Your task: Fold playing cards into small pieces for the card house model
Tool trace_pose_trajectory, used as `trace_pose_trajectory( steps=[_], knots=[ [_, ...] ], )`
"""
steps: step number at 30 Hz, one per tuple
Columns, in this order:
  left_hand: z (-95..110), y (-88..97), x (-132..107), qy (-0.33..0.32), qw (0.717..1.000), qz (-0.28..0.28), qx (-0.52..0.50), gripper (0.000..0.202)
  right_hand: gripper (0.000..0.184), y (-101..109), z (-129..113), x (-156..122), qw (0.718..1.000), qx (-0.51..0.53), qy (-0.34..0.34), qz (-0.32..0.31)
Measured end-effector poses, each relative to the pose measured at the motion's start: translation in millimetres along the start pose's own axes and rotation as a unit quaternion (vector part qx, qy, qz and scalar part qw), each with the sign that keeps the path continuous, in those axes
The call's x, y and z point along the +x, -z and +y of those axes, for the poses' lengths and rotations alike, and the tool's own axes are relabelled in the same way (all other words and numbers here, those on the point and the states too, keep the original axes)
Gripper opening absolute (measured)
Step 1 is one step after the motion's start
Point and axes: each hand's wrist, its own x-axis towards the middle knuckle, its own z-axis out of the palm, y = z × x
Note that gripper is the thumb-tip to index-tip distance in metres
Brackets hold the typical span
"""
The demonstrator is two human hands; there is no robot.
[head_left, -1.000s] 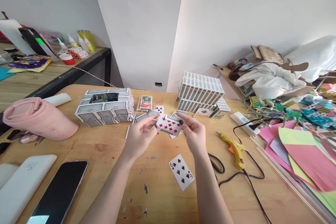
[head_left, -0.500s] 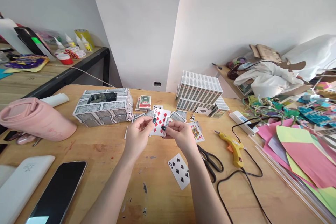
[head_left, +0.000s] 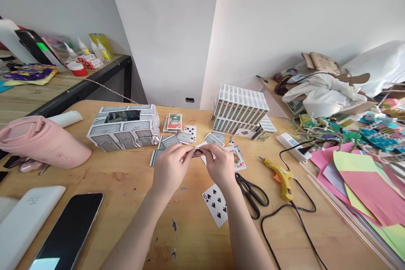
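My left hand (head_left: 172, 166) and my right hand (head_left: 219, 164) meet over the middle of the table, fingers pinched. Between them is a playing card (head_left: 198, 152), seen almost edge-on and largely hidden by the fingers. Face-down patterned cards (head_left: 170, 141) lie just beyond my left hand, with a face-up ten of spades (head_left: 190, 132) behind them. A face card (head_left: 237, 158) rests beside my right hand. Nearer to me, a six of spades (head_left: 216, 206) lies face up, partly covered by my right forearm. Black scissors (head_left: 252, 194) are right of that forearm.
A card-covered box (head_left: 124, 128) with an opening on top stands left; stacked card packs (head_left: 240, 107) stand at the back right. A yellow glue gun (head_left: 281, 179) with its cord, a power strip (head_left: 292, 147) and coloured paper (head_left: 363, 181) lie right. A pink tumbler (head_left: 47, 141) and phone (head_left: 68, 232) are left.
The nine of diamonds, earlier facing me between my hands, now shows only a thin edge. My hands have drawn closer together, and the ten of spades behind them has come into fuller view.
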Motion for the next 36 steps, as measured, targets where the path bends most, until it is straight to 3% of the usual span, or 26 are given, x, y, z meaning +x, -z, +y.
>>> trace_pose_trajectory(
  steps=[6,14,19,21,24,27,29,33,36],
  knots=[
    [6.3,2.3,1.9,0.031,0.995,-0.05,-0.075,0.022,0.022,6.0,3.8,1.7,0.999,0.011,-0.01,0.038],
    [13.2,4.9,0.6,0.123,0.978,-0.101,-0.134,0.028,0.023,12.1,9.7,2.8,0.998,0.029,-0.052,0.032],
    [11.2,9.8,1.6,0.193,0.946,-0.125,-0.229,0.03,0.019,13.3,9.8,5.8,0.99,0.11,-0.084,0.02],
    [8.6,11.6,3.5,0.23,0.933,-0.113,-0.252,0.03,0.021,13.8,11.6,7.5,0.973,0.189,-0.126,0.035],
    [5.8,12.3,7.2,0.284,0.91,-0.072,-0.293,0.03,0.042,16.3,15.8,9.4,0.929,0.298,-0.214,0.039],
    [6.4,10.4,9.6,0.327,0.873,-0.04,-0.359,0.033,0.043,20.5,16.1,9.9,0.883,0.381,-0.263,-0.074],
    [7.3,9.0,10.0,0.332,0.858,-0.04,-0.389,0.036,0.04,23.0,12.8,9.9,0.861,0.414,-0.276,-0.104],
    [5.3,7.5,8.9,0.297,0.876,-0.076,-0.371,0.038,0.033,25.6,4.3,10.0,0.85,0.431,-0.286,-0.104],
    [2.8,6.3,7.8,0.265,0.902,-0.066,-0.335,0.035,0.03,24.6,0.6,10.2,0.848,0.435,-0.274,-0.126]
  ],
)
